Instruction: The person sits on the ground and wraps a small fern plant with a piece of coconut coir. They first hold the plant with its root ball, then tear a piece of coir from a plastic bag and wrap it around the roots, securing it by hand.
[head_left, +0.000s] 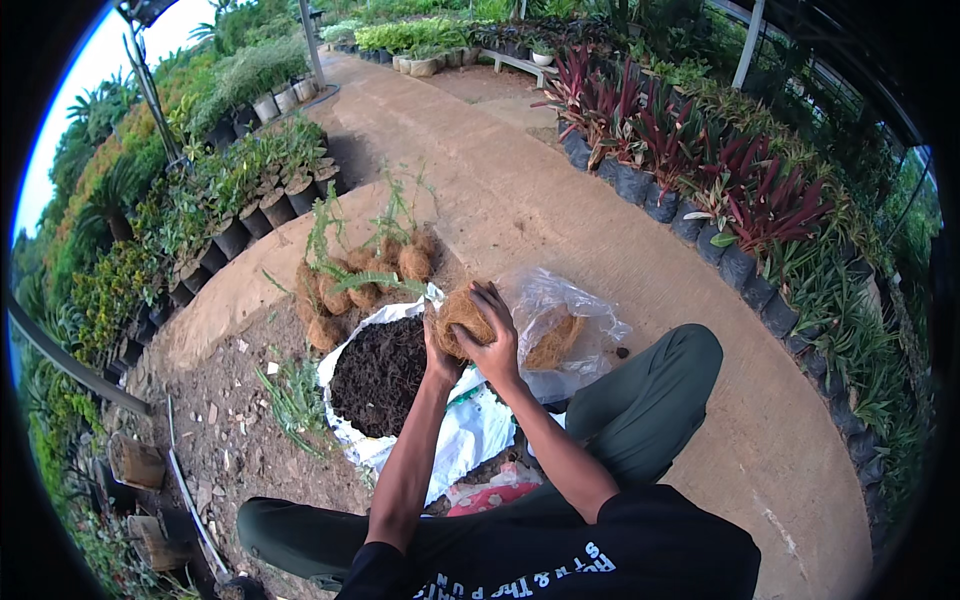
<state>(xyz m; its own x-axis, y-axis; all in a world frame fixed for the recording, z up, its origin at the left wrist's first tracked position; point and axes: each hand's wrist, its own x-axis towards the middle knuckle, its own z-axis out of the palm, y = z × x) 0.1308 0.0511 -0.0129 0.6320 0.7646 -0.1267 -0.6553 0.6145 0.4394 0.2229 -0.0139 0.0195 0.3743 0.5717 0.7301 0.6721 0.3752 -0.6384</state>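
Between my two hands is a ball of brown coconut fibre (456, 319) with a green fern frond (375, 279) reaching out of it to the left. My left hand (441, 352) cups its left and lower side, and the fingers are partly hidden. My right hand (491, 334) wraps the right side, thumb across the front. Just left of and below the ball, a white sack (469, 431) lies opened, with dark soil (379, 375) in it. To the right, a clear plastic bag (551, 300) holds loose coconut fibre (555, 341).
Several finished-looking fibre balls (364, 277) with fern sprigs sit beyond the sack. Cut greenery (296, 405) lies on the ground at left. A red and white bag (495, 491) is near my legs. Potted plants (277, 206) and red-leaved plants in black bags (667, 165) line the concrete path (525, 187).
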